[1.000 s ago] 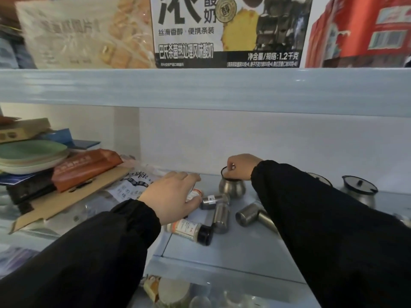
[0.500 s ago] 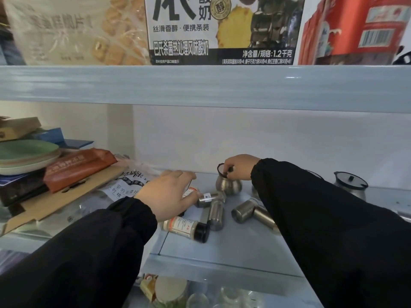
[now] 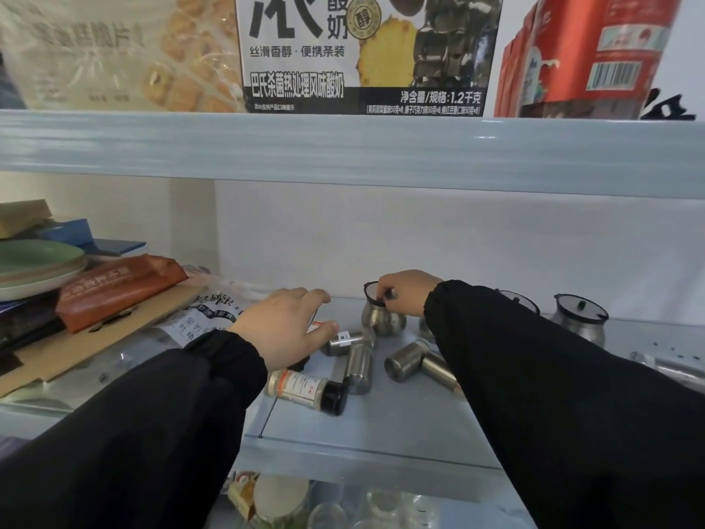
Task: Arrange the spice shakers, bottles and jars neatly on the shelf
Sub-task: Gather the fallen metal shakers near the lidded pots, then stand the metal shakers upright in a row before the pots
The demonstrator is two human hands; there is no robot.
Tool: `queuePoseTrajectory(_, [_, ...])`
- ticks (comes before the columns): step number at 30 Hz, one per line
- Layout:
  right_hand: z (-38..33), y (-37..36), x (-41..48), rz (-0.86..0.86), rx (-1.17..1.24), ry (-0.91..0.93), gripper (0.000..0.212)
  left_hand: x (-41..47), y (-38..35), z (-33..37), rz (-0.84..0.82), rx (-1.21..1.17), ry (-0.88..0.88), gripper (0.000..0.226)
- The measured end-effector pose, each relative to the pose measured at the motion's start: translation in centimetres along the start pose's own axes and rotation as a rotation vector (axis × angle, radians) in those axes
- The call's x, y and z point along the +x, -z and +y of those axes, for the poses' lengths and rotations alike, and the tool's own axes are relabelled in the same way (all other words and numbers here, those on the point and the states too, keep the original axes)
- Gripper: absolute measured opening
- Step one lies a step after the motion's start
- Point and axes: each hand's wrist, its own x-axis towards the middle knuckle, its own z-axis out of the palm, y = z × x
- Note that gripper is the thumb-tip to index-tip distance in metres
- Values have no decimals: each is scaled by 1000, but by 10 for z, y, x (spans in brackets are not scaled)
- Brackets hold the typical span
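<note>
On the pale blue shelf (image 3: 381, 425) my right hand (image 3: 404, 292) grips the lid rim of a round steel pot (image 3: 381, 318) that stands upright at the back. My left hand (image 3: 284, 330) lies over a small spice bottle with a red-and-white label (image 3: 318, 325), fingers curled around it. A glass spice jar with a black cap (image 3: 305, 389) lies on its side in front. Several steel shakers lie tipped over: one (image 3: 345, 339), one (image 3: 358, 370), and a pair (image 3: 410, 360) partly hidden by my right sleeve.
Another lidded steel pot (image 3: 581, 318) stands at the right, a third (image 3: 519, 299) is half hidden behind my arm. Plates (image 3: 38, 265), packets and cardboard (image 3: 95, 337) crowd the left. Boxes (image 3: 362, 51) fill the shelf above. Glass jars (image 3: 282, 502) sit below.
Both hands have stayed nearly in place; my left hand's fingers have spread slightly over the small bottle. The view has shifted a little.
</note>
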Motion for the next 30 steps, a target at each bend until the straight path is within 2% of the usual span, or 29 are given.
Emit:
queuePoseTrajectory(1, [1, 3, -2, 11, 4, 4, 29, 2, 0, 3, 0, -1, 1, 54])
queuePoseTrajectory(5, [15, 45, -31, 175, 23, 8, 71, 20, 8, 20, 34, 19, -34, 61])
queuePoseTrajectory(7, [30, 68, -56, 237, -5, -26, 77, 36, 12, 34, 75, 33, -69, 66])
queuePoseTrajectory(11, [84, 81, -124, 243, -21, -137, 78, 67, 2, 91, 94, -9, -144, 67])
queuePoseTrajectory(20, [240, 68, -283, 177, -27, -450, 75, 99, -45, 268, -13, -93, -313, 67])
queuePoseTrajectory(24, [286, 65, -321, 172, 23, -478, 68, 99, -67, 320, -78, -91, -336, 81])
queuePoseTrajectory(30, [307, 34, -306, -1, -83, -375, 61, 78, -81, 349, -125, -105, -252, 91])
